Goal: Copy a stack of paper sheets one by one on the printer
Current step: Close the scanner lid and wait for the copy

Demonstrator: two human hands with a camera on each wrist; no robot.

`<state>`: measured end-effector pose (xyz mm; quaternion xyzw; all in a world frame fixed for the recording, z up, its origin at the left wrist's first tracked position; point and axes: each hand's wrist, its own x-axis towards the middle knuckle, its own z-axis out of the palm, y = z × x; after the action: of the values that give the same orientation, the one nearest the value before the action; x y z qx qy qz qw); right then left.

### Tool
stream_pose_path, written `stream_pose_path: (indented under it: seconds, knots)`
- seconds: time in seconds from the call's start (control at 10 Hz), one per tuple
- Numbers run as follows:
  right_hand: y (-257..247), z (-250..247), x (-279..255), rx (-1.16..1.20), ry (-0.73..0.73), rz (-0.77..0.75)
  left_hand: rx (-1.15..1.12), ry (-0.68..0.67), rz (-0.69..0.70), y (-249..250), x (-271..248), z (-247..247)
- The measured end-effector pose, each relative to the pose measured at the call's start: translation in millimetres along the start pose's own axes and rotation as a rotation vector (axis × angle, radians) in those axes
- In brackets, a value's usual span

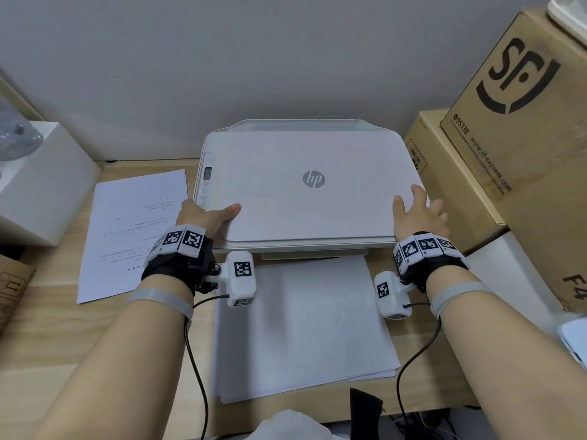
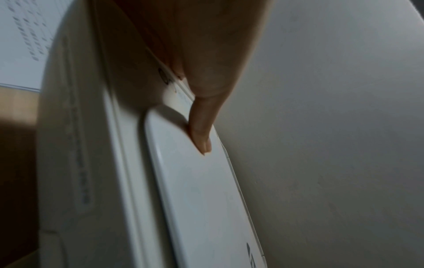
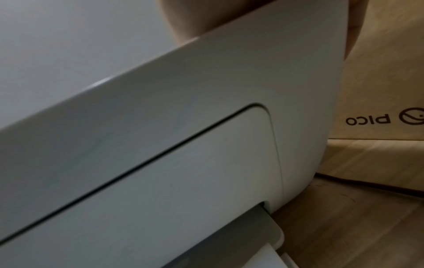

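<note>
Nearest, at six o'clock, a stack of blank paper (image 1: 301, 328) lies on the desk (image 1: 47, 328). Beyond it the printer (image 1: 311, 185) sits shut. The left hand (image 1: 203, 215) grips the lid's seven o'clock corner, thumb on top. The right hand (image 1: 419, 214) rests spread on the four o'clock corner. At nine o'clock lies a printed sheet (image 1: 133, 230); at two o'clock, cardboard boxes (image 1: 508, 122).
</note>
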<state>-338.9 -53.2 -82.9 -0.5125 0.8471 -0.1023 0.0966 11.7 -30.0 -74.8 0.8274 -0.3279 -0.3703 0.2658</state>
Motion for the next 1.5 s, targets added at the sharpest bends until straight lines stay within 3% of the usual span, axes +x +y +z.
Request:
stream_pose_path:
  seconds: [1.5]
  knots:
    - [0.4, 1.0, 0.4, 0.001, 0.012, -0.008, 0.029, 0.022, 0.018, -2.0, 1.4, 1.5]
